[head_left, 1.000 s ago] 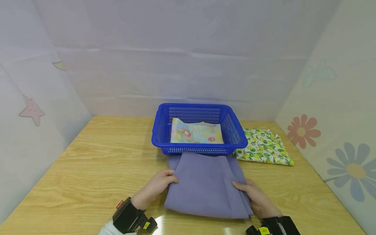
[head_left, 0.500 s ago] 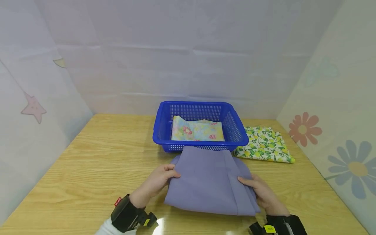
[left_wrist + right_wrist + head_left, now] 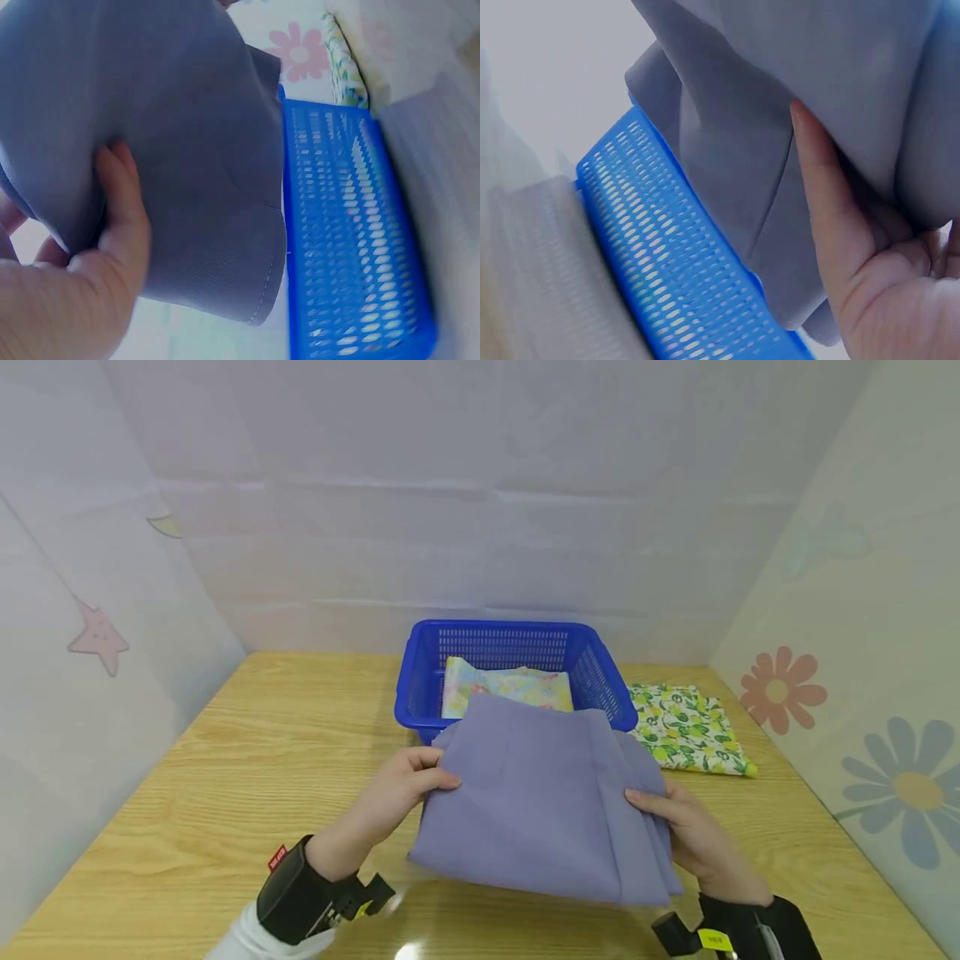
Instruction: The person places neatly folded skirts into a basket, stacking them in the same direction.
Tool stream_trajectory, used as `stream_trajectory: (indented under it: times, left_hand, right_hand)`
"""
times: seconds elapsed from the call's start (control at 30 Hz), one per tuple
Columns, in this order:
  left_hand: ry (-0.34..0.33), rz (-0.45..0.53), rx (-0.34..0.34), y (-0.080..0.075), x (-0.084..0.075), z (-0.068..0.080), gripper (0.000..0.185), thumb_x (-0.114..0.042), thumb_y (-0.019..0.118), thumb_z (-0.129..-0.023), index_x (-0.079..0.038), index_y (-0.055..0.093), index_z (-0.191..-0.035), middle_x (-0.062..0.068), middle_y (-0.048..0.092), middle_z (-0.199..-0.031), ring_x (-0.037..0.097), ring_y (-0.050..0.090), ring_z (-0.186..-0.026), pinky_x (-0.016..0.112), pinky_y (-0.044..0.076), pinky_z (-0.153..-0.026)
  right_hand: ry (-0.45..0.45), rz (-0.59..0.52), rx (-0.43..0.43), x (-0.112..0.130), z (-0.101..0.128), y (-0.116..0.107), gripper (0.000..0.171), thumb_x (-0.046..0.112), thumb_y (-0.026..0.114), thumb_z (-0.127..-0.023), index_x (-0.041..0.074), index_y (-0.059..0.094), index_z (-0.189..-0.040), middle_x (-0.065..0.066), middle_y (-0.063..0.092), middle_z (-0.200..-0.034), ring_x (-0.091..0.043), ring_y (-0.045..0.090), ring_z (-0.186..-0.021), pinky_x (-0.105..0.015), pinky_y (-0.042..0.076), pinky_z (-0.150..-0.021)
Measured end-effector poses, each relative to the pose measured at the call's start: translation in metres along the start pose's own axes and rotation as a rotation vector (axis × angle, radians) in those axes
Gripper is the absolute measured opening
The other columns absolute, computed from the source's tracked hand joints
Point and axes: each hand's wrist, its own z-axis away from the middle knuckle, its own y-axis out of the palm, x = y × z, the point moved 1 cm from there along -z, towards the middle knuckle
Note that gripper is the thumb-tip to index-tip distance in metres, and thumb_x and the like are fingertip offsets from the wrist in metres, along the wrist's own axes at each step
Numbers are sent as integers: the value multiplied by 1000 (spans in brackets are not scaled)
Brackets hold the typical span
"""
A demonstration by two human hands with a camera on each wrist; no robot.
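A folded purple cloth [image 3: 532, 802] is held up between both hands, its far edge overlapping the basket's near rim in the head view. My left hand [image 3: 397, 793] grips its left side, thumb on top and the other fingers beneath. On the right side my right hand [image 3: 693, 831] pinches the layered folds the same way. The left wrist view shows a stitched hem on the cloth [image 3: 210, 225]. Behind it stands a blue plastic basket [image 3: 592, 681] with slotted walls, and a folded floral cloth [image 3: 506, 683] lies inside, partly hidden by the purple one.
Right of the basket, a folded lemon-print cloth [image 3: 686, 727] lies on the wooden table [image 3: 300, 735]. White printed sheets [image 3: 480, 527] rise behind the table and along both sides.
Both hands have raised the purple cloth from the table and moved it slightly forward. Its far edge now covers the basket's front wall and part of the floral cloth.
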Motion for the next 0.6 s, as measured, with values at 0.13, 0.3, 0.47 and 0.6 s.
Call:
stream_trajectory:
  times: [0.13,0.3,0.47,0.6]
  left_hand:
    - [17,-103,-93,-3,-13,-9,27,-2,61,-90,-11,49,-68,-6,54,-69,10,58,-79,23,49,-75]
    - [74,-177,-200,-14,-24,-34,31,0,62,-88,-12,46,-64,-7,47,-60,8,52,-66,21,45,-62]
    - [201,-318,-284,-27,-26,-64,39,0,61,-87,-14,36,-61,-5,29,-62,11,31,-58,22,28,-54]
    - [306,-476,-358,-34,-25,-82,43,2,59,-86,-16,27,-62,0,26,-71,17,29,-65,25,25,-60]
  right_hand:
    - [-56,101,-60,17,-11,0,33,10,42,-109,31,62,-124,10,68,-116,-7,69,-103,-25,60,-84]
    - [-16,251,-254,40,-36,8,44,21,45,-111,9,41,-153,6,60,-127,-4,64,-108,-24,58,-87]
    - [-6,298,-365,63,-67,18,68,24,42,-112,-1,6,-164,-24,20,-166,-33,35,-150,-42,41,-119]
    - [-28,314,-432,74,-87,20,69,22,42,-112,2,3,-165,-23,1,-172,-43,6,-160,-60,13,-129]
